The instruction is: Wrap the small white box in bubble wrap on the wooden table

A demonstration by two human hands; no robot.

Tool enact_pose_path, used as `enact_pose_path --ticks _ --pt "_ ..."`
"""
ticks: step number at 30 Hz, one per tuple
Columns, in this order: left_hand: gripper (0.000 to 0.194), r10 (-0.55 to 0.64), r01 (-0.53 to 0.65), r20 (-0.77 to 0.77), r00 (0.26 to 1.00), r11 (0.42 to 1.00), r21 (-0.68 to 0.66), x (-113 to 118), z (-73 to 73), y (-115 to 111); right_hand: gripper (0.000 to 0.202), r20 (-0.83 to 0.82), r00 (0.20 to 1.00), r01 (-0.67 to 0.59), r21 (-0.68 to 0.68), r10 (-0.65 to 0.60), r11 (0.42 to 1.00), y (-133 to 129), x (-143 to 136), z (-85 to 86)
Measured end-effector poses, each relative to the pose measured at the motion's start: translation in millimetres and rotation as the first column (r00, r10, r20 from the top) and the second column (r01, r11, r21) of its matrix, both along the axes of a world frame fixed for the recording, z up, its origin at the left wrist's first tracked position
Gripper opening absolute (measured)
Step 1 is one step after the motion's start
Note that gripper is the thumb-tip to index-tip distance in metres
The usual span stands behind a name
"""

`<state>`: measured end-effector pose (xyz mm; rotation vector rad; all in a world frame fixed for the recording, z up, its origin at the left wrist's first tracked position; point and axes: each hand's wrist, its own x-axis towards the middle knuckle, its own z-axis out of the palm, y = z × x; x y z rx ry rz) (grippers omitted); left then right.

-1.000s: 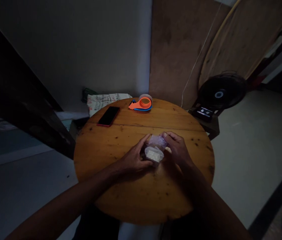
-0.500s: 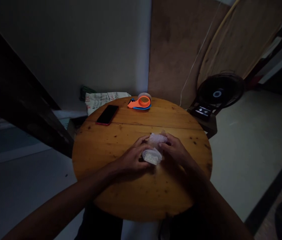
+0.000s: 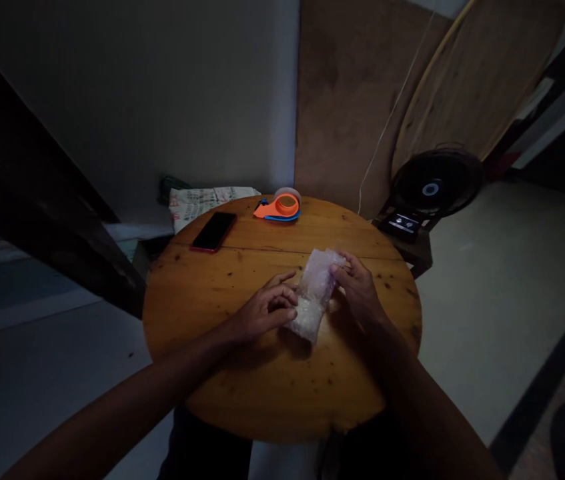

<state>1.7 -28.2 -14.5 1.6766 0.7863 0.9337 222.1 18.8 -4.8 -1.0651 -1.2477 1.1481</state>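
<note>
A piece of clear bubble wrap (image 3: 316,280) stretches over the middle of the round wooden table, its lower end folded thick and whitish; whatever may be inside cannot be made out. My right hand (image 3: 359,290) pinches the wrap's upper right edge between thumb and fingers. At the left edge of the folded part is my left hand (image 3: 267,308), its fingers loosely curved and apart, the thumb tip against the wrap.
On the table (image 3: 212,400), a phone (image 3: 213,232) with a red edge lies at the far left. An orange and blue tape dispenser (image 3: 282,207) stands near the back edge. Beyond the table's right side is a black fan (image 3: 429,190); a printed white sack (image 3: 202,200) lies behind.
The bubble wrap, bunched between both hands before, is now spread longer, its upper end farther from me. My right hand has moved up and right with its edge; my left hand has loosened.
</note>
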Motion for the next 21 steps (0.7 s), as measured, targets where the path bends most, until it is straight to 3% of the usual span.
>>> enact_pose_path --ticks 5,7,9,11,15,19,21 --pt "0.033 0.072 -0.049 0.098 0.993 0.974 -0.220 3.6 -5.7 6.8 0.038 -0.001 0.998 -0.068 0.057 0.068 0.996 0.9 -6.5 -1.3" --pt "0.038 0.078 -0.040 0.121 0.990 0.957 -0.288 6.3 -7.1 8.0 0.034 0.065 0.998 0.003 0.095 -0.009 0.996 1.9 -3.6 -0.4" --pt "0.045 0.097 -0.038 0.154 0.983 0.939 -0.342 8.4 -7.9 8.2 0.029 0.159 0.970 0.152 0.183 -0.182 0.971 -0.7 1.1 5.4" --pt "0.051 0.119 -0.052 0.176 0.977 0.937 -0.345 9.5 -8.6 8.0 0.021 0.278 0.920 0.199 0.275 -0.275 0.941 -8.2 3.5 15.5" --pt "0.059 0.110 -0.047 0.194 0.975 0.952 -0.304 9.1 -9.3 7.1 0.028 0.621 0.777 -0.051 0.221 -0.100 0.974 -29.0 -8.4 31.7" --pt "0.062 0.102 -0.040 0.192 0.976 0.953 -0.302 7.9 -6.2 4.4 0.030 0.798 0.591 -0.047 0.179 -0.117 0.983 -35.3 -27.1 24.3" --pt "0.061 0.104 -0.044 0.190 0.976 0.953 -0.299 7.5 -3.9 2.8 0.029 0.823 0.561 -0.060 0.149 -0.090 0.987 -31.8 -29.7 16.5"
